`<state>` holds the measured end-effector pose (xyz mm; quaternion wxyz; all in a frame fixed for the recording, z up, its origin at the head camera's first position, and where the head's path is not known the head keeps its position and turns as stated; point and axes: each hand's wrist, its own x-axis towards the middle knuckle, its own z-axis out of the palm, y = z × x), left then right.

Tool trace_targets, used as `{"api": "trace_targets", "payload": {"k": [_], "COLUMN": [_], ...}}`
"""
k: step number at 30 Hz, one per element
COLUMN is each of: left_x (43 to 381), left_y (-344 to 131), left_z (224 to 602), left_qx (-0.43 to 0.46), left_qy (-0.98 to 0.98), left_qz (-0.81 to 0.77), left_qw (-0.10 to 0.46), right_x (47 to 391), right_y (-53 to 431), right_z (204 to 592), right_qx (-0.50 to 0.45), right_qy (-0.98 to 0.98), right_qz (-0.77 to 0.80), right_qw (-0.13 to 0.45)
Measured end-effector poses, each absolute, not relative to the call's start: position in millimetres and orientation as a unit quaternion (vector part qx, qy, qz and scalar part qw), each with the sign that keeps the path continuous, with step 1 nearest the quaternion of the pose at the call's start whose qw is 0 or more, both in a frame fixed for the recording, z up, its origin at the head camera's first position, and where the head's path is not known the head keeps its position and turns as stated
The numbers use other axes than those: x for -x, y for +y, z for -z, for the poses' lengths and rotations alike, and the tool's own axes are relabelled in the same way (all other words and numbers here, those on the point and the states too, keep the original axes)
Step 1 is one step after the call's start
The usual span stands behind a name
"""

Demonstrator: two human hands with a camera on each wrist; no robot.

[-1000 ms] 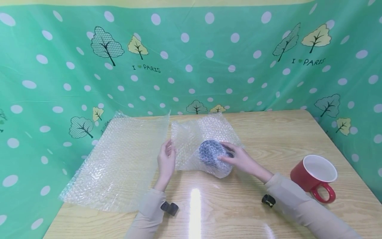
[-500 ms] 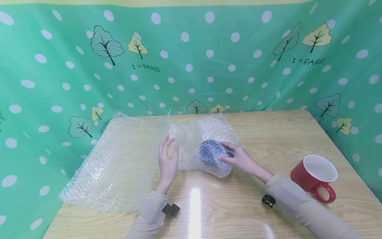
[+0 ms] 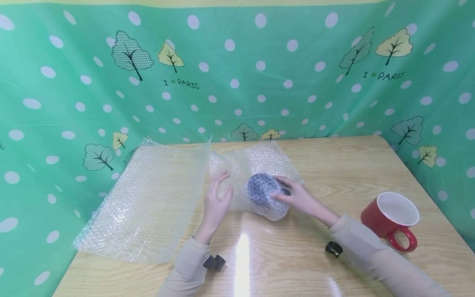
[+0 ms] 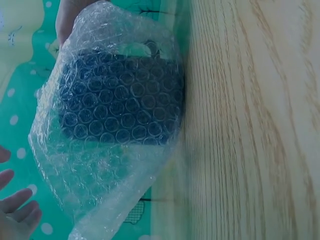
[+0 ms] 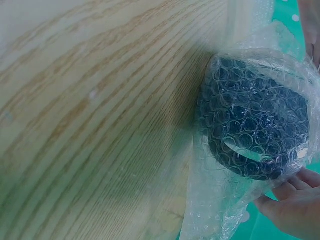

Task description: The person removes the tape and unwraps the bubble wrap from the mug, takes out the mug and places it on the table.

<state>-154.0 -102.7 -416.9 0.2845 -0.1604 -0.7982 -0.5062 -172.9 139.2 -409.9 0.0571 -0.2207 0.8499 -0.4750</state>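
Observation:
A dark blue mug point(image 3: 260, 190) lies on its side under a layer of bubble wrap point(image 3: 269, 159), whose loose part spreads behind it and to its left. My right hand point(image 3: 297, 198) grips the wrapped mug from the right, thumb in front and fingers behind. In the left wrist view, part of the handle point(image 4: 151, 48) shows through the plastic. My left hand point(image 3: 216, 206) has its fingers loosely bent and spread from the thumb, overlapping the loose end of the wrap in the head view. Nothing is between its fingers in the left wrist view.
A larger flat sheet of bubble wrap point(image 3: 141, 206) covers the left part of the wooden table point(image 3: 289, 264). A red mug point(image 3: 386, 218), white inside, stands at the right with its handle toward the front. Green dotted cloth point(image 3: 237, 62) hangs behind the table.
My left hand has let go of the wrap's left edge, spread its fingers and moved right. The freed edge has curled slightly. My right hand stays on the wrapped mug.

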Motion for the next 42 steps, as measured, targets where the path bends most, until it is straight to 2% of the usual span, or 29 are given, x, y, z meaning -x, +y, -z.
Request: {"api": "trace_targets", "payload": {"k": [9,16,24,32,42], "left_x": [151.0,152.7,153.3,153.3,155.1], "left_y": [-96.1,-92.6,-88.5,-86.9,-87.2], "left_z": [415.7,418.6,420.9,420.4,422.7], "left_qx": [0.202,0.215,0.205,0.19,0.17], "left_qy": [-0.817,-0.818,-0.823,-0.821,-0.825], "left_qz": [0.481,0.474,0.477,0.503,0.514], "left_qw": [0.246,0.245,0.23,0.193,0.16], "right_x": [173.7,173.0,158.3,173.5,177.5], "right_y": [138.8,137.9,131.4,139.4,142.1], "right_z": [409.1,407.9,378.2,407.9,412.1], "right_qx": [0.213,0.208,0.215,0.219,0.194], "right_qy": [0.852,0.857,0.858,0.857,0.854], "right_qz": [0.475,0.468,0.464,0.465,0.477], "right_qw": [0.06,0.059,0.054,0.049,0.081]}}
